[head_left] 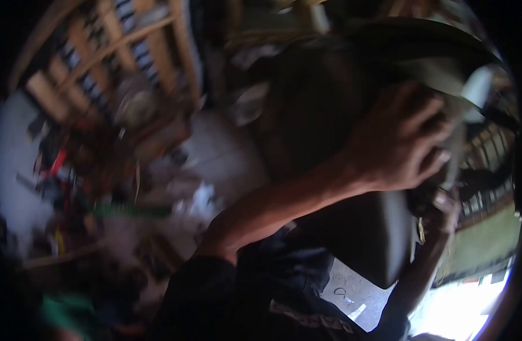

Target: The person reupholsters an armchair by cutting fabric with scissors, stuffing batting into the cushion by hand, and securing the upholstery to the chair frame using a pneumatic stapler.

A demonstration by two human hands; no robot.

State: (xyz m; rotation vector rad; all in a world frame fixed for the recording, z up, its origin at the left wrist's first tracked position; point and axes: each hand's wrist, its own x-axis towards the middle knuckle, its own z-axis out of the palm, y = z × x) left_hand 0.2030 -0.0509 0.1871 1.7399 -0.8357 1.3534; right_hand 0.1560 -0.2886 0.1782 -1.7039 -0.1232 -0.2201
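A large dark rounded object [323, 108], blurred, fills the upper middle and right of the head view. My left hand [400, 136] lies over its right edge, the fingers curled beside a pale strip. Lower down, at the right, my right hand [443, 210] has its fingers bent around something dark at the object's edge; what it grips is too blurred to name. Under my left forearm a smooth grey panel [386, 233] hangs down to a point.
Wooden slats [119, 51] stand at the upper left. Cluttered items, among them a red one [58, 162] and a green cloth-like one [67, 310], lie at the left. Pale floor [215, 142] shows in the middle. Bright light enters at the lower right.
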